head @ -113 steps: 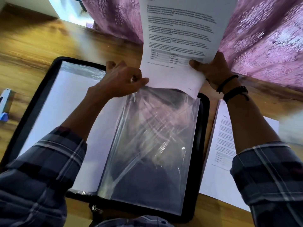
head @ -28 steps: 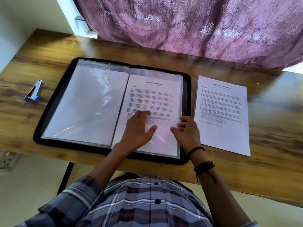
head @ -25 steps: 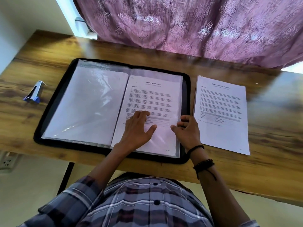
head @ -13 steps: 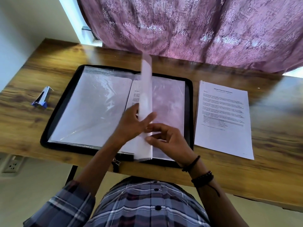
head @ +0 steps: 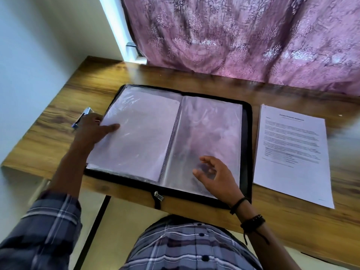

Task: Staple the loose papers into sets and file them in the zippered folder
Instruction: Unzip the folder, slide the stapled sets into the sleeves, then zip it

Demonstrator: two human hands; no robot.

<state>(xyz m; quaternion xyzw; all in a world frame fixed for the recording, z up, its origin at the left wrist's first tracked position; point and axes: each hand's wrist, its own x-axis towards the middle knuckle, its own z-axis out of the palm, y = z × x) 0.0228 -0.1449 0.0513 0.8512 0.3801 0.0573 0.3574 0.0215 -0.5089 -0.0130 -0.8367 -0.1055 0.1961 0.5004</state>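
Note:
The black zippered folder (head: 247,145) lies open on the wooden desk. Its left page (head: 140,133) is a clear sleeve with white paper inside, blank side up. Its right page (head: 210,131) is a clear sleeve with no paper in it. My left hand (head: 91,131) rests on the left edge of the left page, thumb flat on the sleeve. My right hand (head: 216,176) hovers over the lower part of the right sleeve, fingers loosely bent, holding nothing. A printed paper set (head: 292,152) lies on the desk right of the folder.
A blue and silver stapler (head: 82,116) lies on the desk (head: 81,90) just left of the folder, partly behind my left hand. A purple curtain (head: 243,39) hangs along the desk's far edge. The zipper pull (head: 158,196) hangs at the folder's near edge.
The sleeve holding the printed set has been turned from the right side over to the left. My left hand moved left with it; my right hand let go and now hovers over the bare sleeve.

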